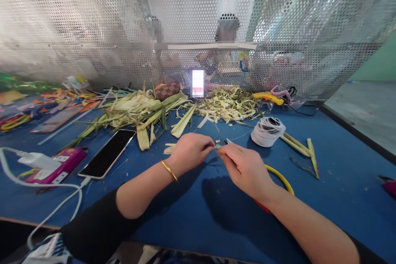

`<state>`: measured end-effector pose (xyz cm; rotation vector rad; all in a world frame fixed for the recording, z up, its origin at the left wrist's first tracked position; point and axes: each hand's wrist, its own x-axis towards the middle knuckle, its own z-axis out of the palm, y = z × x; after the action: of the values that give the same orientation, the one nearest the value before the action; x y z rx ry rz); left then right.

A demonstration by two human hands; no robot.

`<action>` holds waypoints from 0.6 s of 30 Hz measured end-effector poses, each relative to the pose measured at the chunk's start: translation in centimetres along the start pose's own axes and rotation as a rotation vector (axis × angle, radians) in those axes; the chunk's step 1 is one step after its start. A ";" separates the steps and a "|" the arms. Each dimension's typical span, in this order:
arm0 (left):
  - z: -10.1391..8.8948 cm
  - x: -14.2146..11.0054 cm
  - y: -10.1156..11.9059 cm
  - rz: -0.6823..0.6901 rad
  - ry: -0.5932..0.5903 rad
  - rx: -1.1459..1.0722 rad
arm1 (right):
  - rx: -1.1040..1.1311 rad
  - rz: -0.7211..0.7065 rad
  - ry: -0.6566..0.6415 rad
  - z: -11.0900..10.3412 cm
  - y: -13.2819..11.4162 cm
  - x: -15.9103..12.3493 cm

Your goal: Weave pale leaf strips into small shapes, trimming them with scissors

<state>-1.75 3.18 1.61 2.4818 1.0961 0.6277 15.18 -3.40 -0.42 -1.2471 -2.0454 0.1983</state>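
Blue tabletop [185,218] | perforated screen [93,12] behind | left fingers [209,144], right fingers [225,153]: pinching greenish strip [218,147]

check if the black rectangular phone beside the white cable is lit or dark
Dark: the black rectangular phone shows no lit image on its screen.

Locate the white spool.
In the head view, the white spool sits right of centre on the blue table, beyond the right hand and just left of some pale stalks.
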 end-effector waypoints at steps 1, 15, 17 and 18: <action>-0.1 -0.1 0.1 0.072 -0.094 -0.007 | -0.049 -0.040 0.005 -0.5 0.1 0.1; 0.1 0.3 0.0 -0.206 0.163 -0.258 | 0.340 0.294 -0.050 1.0 1.0 0.3; 0.2 0.1 -0.1 -0.071 0.092 -0.027 | 0.111 0.114 -0.012 0.6 0.4 0.1; 0.1 0.0 -0.1 0.021 0.014 0.053 | -0.003 0.034 -0.005 0.2 0.4 0.1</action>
<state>-1.76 3.24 1.42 2.5400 1.1075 0.6315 15.29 -3.09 -0.67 -1.2854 -2.0307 0.2143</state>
